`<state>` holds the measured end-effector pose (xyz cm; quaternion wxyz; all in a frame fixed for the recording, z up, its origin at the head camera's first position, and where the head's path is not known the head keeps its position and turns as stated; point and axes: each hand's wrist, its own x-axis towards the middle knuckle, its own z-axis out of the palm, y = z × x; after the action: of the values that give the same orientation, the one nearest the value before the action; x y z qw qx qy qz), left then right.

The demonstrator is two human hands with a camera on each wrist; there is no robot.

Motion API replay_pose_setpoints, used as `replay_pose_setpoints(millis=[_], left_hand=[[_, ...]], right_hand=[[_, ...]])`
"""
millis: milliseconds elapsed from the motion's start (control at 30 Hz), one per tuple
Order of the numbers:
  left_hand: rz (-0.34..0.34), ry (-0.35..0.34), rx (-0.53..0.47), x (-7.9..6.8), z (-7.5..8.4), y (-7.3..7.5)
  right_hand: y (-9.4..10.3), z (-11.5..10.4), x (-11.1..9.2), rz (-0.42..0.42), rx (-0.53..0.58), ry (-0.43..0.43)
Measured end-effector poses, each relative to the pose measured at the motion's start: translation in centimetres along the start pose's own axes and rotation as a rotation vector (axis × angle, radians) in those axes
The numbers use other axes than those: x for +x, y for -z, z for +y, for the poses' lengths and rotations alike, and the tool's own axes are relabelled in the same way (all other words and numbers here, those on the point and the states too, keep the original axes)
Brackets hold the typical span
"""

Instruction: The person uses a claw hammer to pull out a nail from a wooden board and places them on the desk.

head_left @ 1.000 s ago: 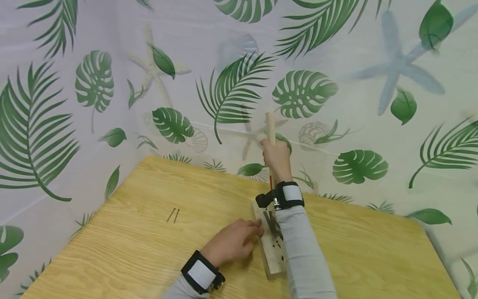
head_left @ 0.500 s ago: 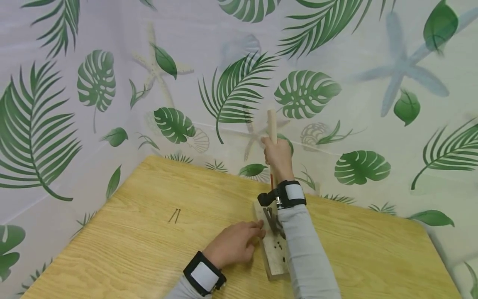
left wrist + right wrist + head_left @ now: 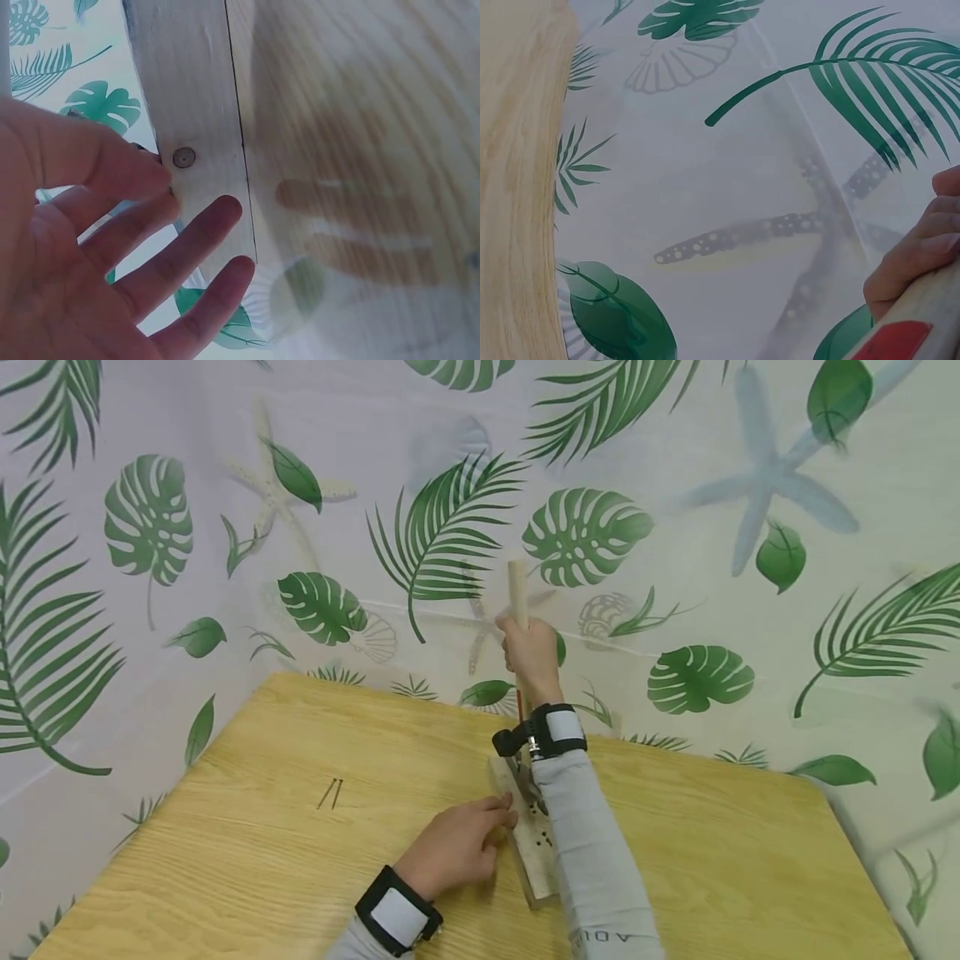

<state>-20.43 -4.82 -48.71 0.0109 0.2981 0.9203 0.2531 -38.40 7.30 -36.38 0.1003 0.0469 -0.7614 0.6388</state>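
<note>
In the head view, my right hand (image 3: 534,652) grips the wooden handle of a claw hammer (image 3: 517,585), which stands nearly upright. The hammer's dark forked metal claw (image 3: 525,783) is down at a pale wooden block (image 3: 538,864), partly hidden by my wrist and sleeve. Several dark holes or nail heads dot the block's top. My left hand (image 3: 453,847) touches the block's left side with its fingertips; the left wrist view shows its fingers (image 3: 199,232) fairly straight against the wood. A red mark shows on the handle (image 3: 922,307) in the right wrist view.
Two loose nails (image 3: 329,793) lie on the wood-grain table (image 3: 247,860), left of the block. Behind the table's far edge hangs a pale cloth (image 3: 345,510) printed with leaves and starfish.
The head view has shifted slightly, so the scene sits further left. My right hand still grips the hammer handle near upright, and my left hand remains at the block's side.
</note>
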Motion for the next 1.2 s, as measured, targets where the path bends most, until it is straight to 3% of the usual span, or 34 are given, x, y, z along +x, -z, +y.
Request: replay_pose_setpoints(millis=[133, 400, 567, 700, 933, 1200], left_hand=[[-0.001, 0.0, -0.009, -0.1, 0.2, 0.1], [0.067, -0.012, 0.031, 0.1, 1.0, -0.5], [0.078, 0.006, 0.063, 0.5, 1.6, -0.6], [0.085, 0.017, 0.058, 0.3, 1.7, -0.5], [0.122, 0.004, 0.033, 0.1, 1.6, -0.8], [0.136, -0.001, -0.003, 0.1, 1.9, -0.8]], right_hand=[[0.7, -0.3, -1.2, 0.015, 0.032, 0.045], [4.3, -1.0, -6.1, 0.012, 0.302, 0.249], [6.0, -1.3, -9.1, 0.076, 0.35, 0.37], [6.3, -1.5, -10.6, 0.066, 0.402, 0.457], [6.3, -1.6, -11.9, 0.077, 0.363, 0.472], [9.3, -1.9, -14.0, 0.138, 0.498, 0.538]])
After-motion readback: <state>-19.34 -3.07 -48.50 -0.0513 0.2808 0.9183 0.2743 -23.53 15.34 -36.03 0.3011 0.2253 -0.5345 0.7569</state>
